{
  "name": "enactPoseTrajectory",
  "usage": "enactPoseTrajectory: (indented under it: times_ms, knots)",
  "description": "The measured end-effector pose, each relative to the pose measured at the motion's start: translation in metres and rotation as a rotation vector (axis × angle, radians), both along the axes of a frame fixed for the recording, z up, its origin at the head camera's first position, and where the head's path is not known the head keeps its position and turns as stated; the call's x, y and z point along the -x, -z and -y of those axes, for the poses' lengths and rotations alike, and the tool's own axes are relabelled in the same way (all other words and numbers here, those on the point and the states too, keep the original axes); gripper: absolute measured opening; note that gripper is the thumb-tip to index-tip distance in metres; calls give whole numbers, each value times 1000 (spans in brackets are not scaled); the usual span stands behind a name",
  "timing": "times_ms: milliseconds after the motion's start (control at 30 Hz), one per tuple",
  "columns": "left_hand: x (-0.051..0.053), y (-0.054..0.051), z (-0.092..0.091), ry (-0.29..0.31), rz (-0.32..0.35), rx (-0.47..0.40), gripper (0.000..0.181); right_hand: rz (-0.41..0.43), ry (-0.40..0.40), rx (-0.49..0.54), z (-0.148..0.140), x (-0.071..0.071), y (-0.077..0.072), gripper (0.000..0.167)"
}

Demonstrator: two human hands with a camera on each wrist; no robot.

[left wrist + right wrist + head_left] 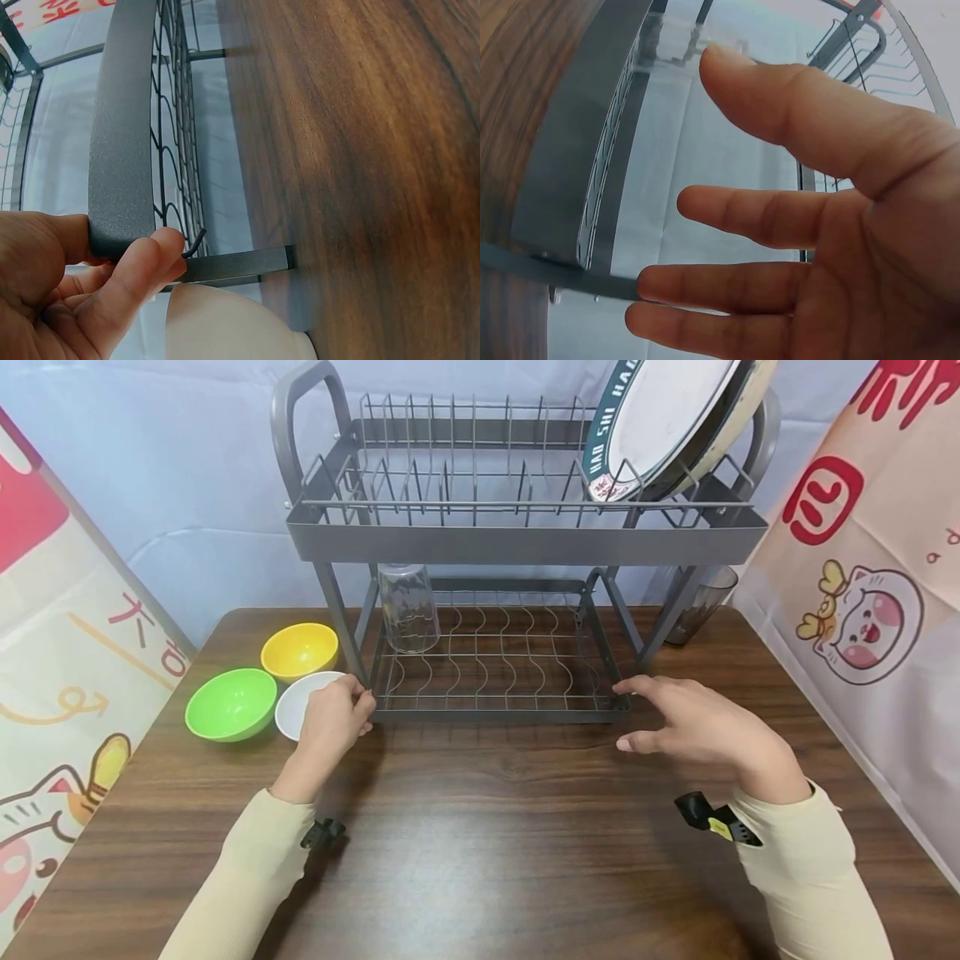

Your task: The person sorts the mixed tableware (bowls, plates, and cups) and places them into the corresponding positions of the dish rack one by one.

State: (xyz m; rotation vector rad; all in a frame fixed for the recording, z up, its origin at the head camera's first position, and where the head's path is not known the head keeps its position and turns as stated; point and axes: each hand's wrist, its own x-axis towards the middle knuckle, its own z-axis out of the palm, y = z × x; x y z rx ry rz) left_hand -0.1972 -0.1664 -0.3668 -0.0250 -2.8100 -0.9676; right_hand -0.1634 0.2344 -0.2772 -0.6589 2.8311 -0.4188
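Observation:
A two-tier grey dish rack (pixel 465 717) stands on the wooden table. At its lower front left corner the left hand (pixel 333 714) pinches the frame; in the left wrist view the thumb and fingers of that hand (pixel 97 292) lie around the end of the dark bar (pixel 124 142). Beside the lower right corner is the right hand (pixel 697 727), its fingers spread and relaxed, holding nothing. In the right wrist view that hand (pixel 802 225) has fingertips near the rack's bar (pixel 570 277); whether they touch cannot be told.
Left of the rack sit a white bowl (pixel 292 706), a green bowl (pixel 231 703) and a yellow bowl (pixel 300 650). A clear glass (pixel 408 610) stands on the lower tier. Plates (pixel 667 410) lean on the upper tier's right; a dark glass (pixel 701 606) is behind the right leg.

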Motion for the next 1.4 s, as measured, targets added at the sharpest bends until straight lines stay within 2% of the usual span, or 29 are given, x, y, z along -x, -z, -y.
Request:
enactPoseTrajectory:
  times_ms: [367, 600, 900, 1133, 1233, 1400]
  knots:
    - [0, 2, 1, 2, -17, -1, 12, 2, 34, -4, -22, 10, 2, 66]
    - [0, 0, 1, -2, -5, 3, 13, -11, 62, 0, -36, 19, 5, 67]
    - [1, 1, 0, -3, 1, -1, 13, 8, 117, 19, -52, 37, 10, 73]
    - [1, 1, 0, -3, 2, -7, 12, 4, 159, -8, -63, 53, 15, 76]
    - [1, 1, -1, -5, 3, -5, 12, -29, 195, 36, -65, 58, 16, 67]
    - [1, 2, 0, -2, -4, -7, 13, -170, 292, 177, -68, 66, 18, 50]
